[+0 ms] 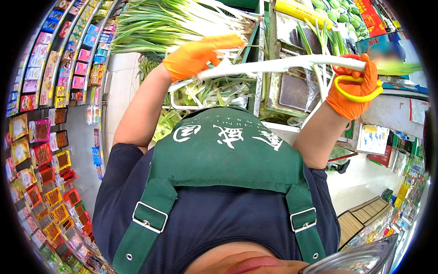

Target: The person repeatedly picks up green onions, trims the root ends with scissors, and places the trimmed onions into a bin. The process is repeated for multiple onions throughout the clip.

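My right hand [356, 84], in an orange glove, grips a long white leek or large scallion stalk [273, 65] near its green leaves. Scissors hang on the same hand, showing a yellow loop [359, 97] and a red loop; their blades cannot be made out. The stalk runs leftward across the view to its white lower end beside my left hand [202, 56]. That hand, gloved in orange too, has its fingers stretched out and the thumb apart. A thin white strip of peel [226, 61] shows close to the thumb. Blur hides whether the palm touches the stalk.
Long scallions [178, 24] are heaped beyond my left hand. Stripped leaves [212, 90] fill a container below the stalk. To the right are a dark metal plate [297, 90], a yellow roll [304, 13] and round green vegetables [342, 15]. Shelves of packaged goods [44, 68] line the left.
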`<action>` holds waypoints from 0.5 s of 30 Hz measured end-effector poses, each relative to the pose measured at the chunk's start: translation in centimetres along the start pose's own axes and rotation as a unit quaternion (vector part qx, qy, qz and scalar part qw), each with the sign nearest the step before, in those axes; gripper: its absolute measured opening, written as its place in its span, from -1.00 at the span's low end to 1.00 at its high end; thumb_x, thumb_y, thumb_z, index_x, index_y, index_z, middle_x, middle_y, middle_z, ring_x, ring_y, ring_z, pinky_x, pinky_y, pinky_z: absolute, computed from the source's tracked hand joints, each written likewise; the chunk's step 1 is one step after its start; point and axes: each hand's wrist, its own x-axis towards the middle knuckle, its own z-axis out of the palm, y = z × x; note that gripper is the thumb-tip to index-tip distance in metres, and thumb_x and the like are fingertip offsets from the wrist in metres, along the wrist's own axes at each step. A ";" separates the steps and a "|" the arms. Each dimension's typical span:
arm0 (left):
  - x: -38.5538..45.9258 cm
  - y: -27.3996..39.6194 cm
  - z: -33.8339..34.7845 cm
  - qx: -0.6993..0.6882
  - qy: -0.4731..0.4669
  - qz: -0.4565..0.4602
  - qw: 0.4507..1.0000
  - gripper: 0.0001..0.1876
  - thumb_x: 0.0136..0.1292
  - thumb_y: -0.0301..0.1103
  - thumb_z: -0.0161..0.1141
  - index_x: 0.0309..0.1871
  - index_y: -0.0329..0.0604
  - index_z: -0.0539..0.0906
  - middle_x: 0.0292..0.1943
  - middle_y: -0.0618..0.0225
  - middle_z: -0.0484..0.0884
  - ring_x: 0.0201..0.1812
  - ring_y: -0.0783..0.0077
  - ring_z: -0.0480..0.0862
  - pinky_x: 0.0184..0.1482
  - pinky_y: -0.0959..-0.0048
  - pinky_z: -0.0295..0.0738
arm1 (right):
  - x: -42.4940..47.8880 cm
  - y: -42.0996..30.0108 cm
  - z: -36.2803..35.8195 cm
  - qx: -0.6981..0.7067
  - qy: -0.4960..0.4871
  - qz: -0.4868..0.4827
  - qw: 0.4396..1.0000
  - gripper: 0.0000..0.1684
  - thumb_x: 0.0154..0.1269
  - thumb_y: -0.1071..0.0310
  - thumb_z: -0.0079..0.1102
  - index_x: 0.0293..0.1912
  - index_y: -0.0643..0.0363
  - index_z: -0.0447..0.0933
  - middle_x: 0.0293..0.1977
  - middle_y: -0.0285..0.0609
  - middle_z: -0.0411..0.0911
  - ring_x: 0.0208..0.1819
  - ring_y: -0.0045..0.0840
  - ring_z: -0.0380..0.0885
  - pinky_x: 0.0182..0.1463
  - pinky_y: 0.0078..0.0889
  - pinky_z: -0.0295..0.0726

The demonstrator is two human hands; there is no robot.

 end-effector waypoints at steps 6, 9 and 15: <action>0.5 1.2 0.8 0.037 -0.219 -0.047 0.974 -0.74 0.23 -0.61 0.09 -0.15 -0.10 0.76 -0.14 0.27 0.74 -0.12 0.24 0.68 -0.08 0.42 0.55 | 0.4 -0.7 -1.2 -0.051 0.004 -0.041 0.998 -0.49 0.19 0.34 0.32 0.08 0.33 0.38 -0.62 -0.18 0.40 -0.65 -0.53 0.37 -0.56 -0.44 0.46; -1.7 -3.7 -1.3 0.268 -0.038 0.064 0.960 -0.70 0.22 -0.60 0.05 -0.20 -0.04 0.78 -0.14 0.26 0.74 -0.12 0.19 0.68 -0.05 0.36 0.54 | 1.5 -2.6 -2.4 -0.047 0.040 -0.110 0.992 -0.48 0.19 0.33 0.32 0.08 0.35 0.40 -0.58 -0.15 0.44 -0.63 -0.57 0.40 -0.54 -0.48 0.48; -6.4 -10.8 -4.0 0.477 0.078 -0.123 0.867 -0.54 0.23 -0.56 0.05 0.17 0.08 0.64 0.12 0.26 0.64 0.07 0.14 0.63 0.16 0.31 0.48 | 1.6 -3.4 -2.2 -0.064 0.084 -0.156 0.982 -0.69 0.12 0.41 0.37 -0.19 0.40 0.53 -0.57 -0.16 0.42 -0.65 -0.60 0.38 -0.56 -0.55 0.46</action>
